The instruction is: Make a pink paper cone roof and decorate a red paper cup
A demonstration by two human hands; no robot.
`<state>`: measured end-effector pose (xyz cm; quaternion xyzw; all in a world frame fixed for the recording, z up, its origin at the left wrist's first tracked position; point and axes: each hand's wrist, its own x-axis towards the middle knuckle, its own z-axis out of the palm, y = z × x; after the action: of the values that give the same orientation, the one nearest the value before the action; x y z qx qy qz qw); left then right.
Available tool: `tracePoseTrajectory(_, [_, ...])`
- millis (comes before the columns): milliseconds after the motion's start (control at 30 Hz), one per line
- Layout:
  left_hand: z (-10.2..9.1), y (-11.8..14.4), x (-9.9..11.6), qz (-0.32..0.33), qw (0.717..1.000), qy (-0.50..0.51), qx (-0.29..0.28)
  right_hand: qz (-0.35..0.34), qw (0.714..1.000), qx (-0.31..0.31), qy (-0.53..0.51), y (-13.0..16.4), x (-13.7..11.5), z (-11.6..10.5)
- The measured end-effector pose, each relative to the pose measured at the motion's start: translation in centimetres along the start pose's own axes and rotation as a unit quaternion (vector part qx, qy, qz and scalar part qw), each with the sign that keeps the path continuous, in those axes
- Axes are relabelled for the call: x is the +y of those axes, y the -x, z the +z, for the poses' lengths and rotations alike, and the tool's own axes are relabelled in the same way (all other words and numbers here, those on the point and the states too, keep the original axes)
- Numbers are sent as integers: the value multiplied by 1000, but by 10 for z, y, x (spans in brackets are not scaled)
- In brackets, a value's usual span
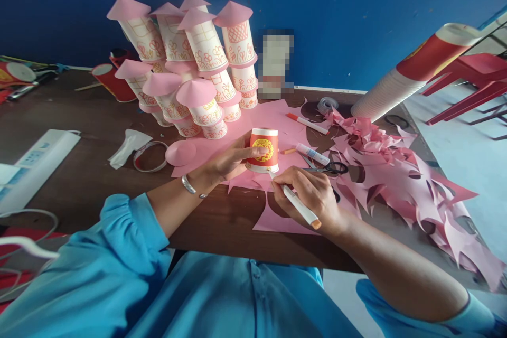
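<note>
My left hand [232, 161] grips a red paper cup [263, 149] with a yellow emblem, held upside down on pink paper [277, 127] at the table's middle. My right hand [311, 195] holds a white marker with an orange end [297, 205], its tip touching the cup's lower rim. A pink paper cone [180, 152] lies just left of my left hand. Behind stands a pile of decorated white cups topped with pink cones [194, 68].
Scissors [327, 168], a glue stick [312, 153] and an orange-capped marker [307, 123] lie right of the cup. Pink paper scraps [404, 179] cover the right side. A tall stack of cups [412, 71] leans at right. A tape roll [150, 156] and power strip [35, 166] lie at left.
</note>
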<state>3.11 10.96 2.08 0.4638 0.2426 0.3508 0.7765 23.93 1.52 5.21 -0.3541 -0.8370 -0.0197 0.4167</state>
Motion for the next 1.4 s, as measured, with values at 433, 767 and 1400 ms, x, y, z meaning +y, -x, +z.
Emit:
tracePoseTrajectory(433, [4,-2,1,6,1000,6,-18,9,1000,-12,3,-2,-3,-2])
tracePoseTrajectory(767, [4,-1,1,-2,1000,-15,2,-1,1000,-5,-3,0,-1,2])
tracePoseTrajectory(1400, [6,0,4,-6,1000,2,2,-2,1000,4,14,-2,-1,1])
